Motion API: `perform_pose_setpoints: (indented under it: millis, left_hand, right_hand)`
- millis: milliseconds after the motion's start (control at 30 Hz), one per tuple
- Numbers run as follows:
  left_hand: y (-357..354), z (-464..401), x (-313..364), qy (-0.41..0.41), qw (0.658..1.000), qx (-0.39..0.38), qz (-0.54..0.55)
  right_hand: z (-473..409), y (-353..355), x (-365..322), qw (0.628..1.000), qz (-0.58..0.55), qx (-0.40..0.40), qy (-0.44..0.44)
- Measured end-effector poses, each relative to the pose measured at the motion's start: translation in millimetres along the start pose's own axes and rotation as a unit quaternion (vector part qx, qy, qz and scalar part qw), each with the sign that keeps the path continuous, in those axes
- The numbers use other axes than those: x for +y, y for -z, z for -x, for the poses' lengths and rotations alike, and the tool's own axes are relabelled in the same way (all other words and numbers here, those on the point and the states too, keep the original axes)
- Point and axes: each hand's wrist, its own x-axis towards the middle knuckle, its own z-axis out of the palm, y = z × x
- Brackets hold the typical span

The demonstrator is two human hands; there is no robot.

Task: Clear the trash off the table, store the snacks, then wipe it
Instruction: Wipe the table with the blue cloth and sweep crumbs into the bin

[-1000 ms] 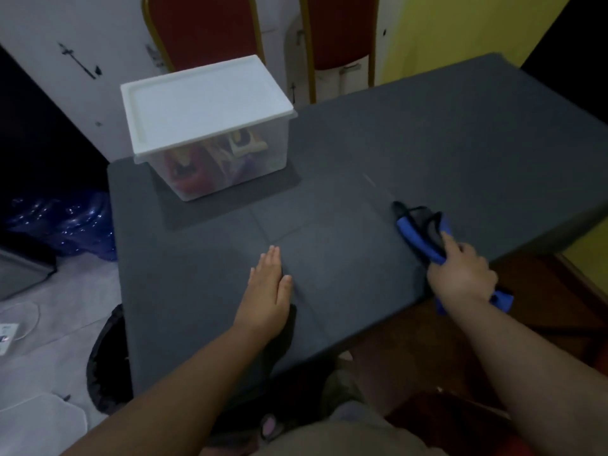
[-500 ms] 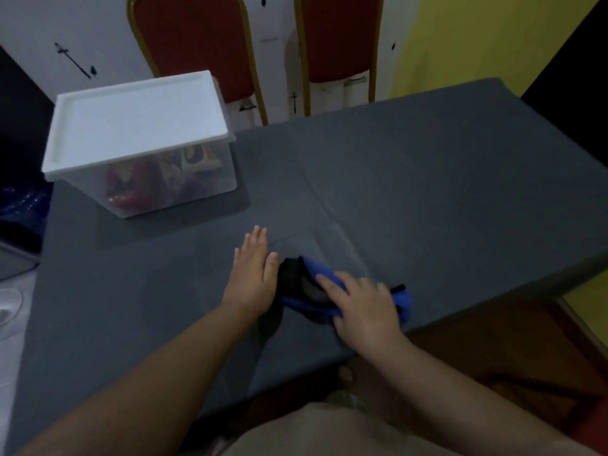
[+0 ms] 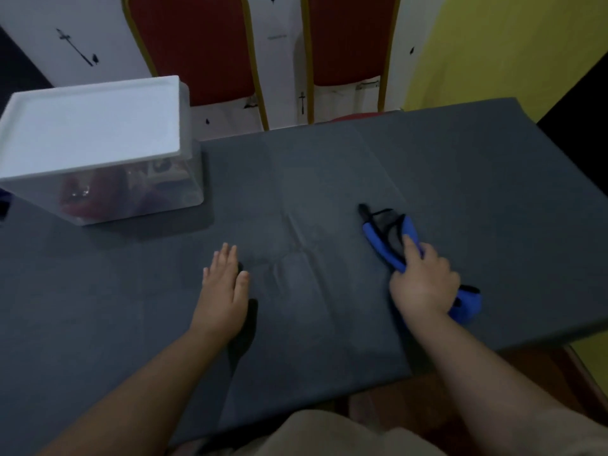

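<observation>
Pressing my right hand [image 3: 422,284], fingers clamped on the soft, light cloth [image 3: 391,238], against the table [image 3: 460,179]. Best gripped bunched at its middle. Left hand [image 3: 223,287] flat, fingers together.

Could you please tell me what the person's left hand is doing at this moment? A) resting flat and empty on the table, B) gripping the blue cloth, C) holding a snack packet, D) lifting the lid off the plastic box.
A: the left hand lies palm down on the grey table with nothing under it, while the right hand holds the blue cloth.
</observation>
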Motion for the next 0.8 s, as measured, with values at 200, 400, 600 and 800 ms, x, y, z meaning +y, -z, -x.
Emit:
perform_pose_setpoints:
  millis: [200, 400, 600, 800]
  left_hand:
    - [14, -2, -23, 0.064, 0.997, 0.035, 0.000]
    - [19, 2, -39, 0.104, 0.993, 0.050, 0.021]
    - [39, 8, -63, 0.097, 0.994, 0.052, 0.006]
    - [57, 18, -86, 0.101, 0.993, 0.060, 0.010]
  right_hand:
    - [81, -20, -61, 0.950, -0.040, 0.016, 0.309]
    - [68, -23, -29, 0.922, -0.013, 0.040, 0.384]
    - [-19, 1, 15, 1.000, 0.023, 0.001, 0.010]
    - [-20, -1, -79, 1.000, -0.014, 0.005, -0.016]
